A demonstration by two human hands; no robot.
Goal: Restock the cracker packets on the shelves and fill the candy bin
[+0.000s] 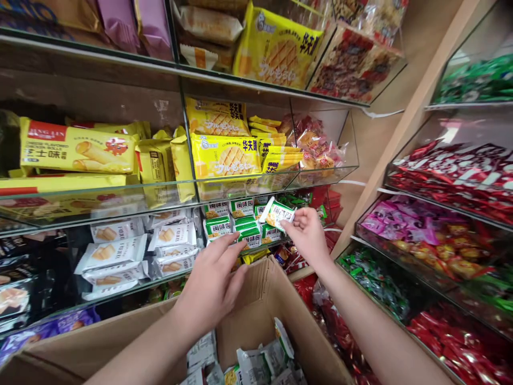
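My right hand (306, 235) pinches one end of a small white-and-green snack packet (276, 213), holding it tilted at the front of a shelf compartment. Behind and below it, matching green-and-white packets (218, 226) are stacked in rows. My left hand (216, 272) reaches over the cardboard box with its fingers stretched out and apart, the fingertips close to the stacked packets; whether they touch cannot be told. Nothing shows in that hand. Inside the open cardboard box (132, 334) lie several loose white-and-green packets (256, 363).
White biscuit packets (116, 254) sit left of the green ones. Above, a clear shelf front (100, 206) runs across yellow roll packets (78, 147) and yellow waffle packets (226, 155). At right, past a wooden upright (401, 128), bins hold red-wrapped sweets (460, 171).
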